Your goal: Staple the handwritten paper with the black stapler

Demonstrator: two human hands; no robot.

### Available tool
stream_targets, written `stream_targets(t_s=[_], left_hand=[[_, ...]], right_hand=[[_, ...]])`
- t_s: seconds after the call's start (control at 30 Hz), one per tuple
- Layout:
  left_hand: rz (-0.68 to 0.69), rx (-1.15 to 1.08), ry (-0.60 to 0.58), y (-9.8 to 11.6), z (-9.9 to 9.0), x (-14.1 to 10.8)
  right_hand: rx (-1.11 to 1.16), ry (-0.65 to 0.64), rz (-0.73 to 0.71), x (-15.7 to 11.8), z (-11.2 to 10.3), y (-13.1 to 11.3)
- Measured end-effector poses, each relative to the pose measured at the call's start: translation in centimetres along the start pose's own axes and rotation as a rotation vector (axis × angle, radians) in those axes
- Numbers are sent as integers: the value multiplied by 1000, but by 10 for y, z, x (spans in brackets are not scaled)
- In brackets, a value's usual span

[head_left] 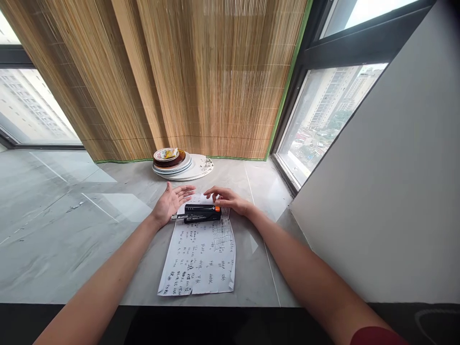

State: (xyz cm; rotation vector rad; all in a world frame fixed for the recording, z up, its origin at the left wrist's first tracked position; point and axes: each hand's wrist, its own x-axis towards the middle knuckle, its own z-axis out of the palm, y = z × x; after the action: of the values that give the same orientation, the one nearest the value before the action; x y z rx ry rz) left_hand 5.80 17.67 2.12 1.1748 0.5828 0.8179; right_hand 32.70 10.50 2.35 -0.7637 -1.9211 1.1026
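Observation:
A sheet of paper [204, 263] covered in handwriting lies on the grey marble-look surface. Across its upper part sits a black oblong object [201, 209] with an orange end, its exact kind unclear. Alongside its near edge is a slim black and silver tool [179, 217], its tip pointing left. My left hand [171, 202] is open at the left of these things, palm turned inward, fingers stretched out and holding nothing. Near the orange end, my right hand [230, 199] hovers over the paper's top edge with fingers loosely bent and apart, and nothing shows in it.
Behind my hands, a stack of plates [172, 165] stands on a larger oval plate [201, 166], with a small yellow packet [170, 154] on top. A bamboo blind [215, 86] hangs at the back. A white wall [388, 191] and a window [323, 115] bound the right side.

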Motion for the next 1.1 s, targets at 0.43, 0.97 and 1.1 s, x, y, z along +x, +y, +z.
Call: stream_targets(t_s=[0.43,0.97,1.1], left_hand=[[-114,-243,-100,15,7,-10],[-273,-292,57,-4,-18,3],[-271,-315,111,-3,-18,3]], right_hand=[[-236,584,-85,-2,17,8],[-946,165,-446,3,31,6],[-946,156,-442,2,32,2]])
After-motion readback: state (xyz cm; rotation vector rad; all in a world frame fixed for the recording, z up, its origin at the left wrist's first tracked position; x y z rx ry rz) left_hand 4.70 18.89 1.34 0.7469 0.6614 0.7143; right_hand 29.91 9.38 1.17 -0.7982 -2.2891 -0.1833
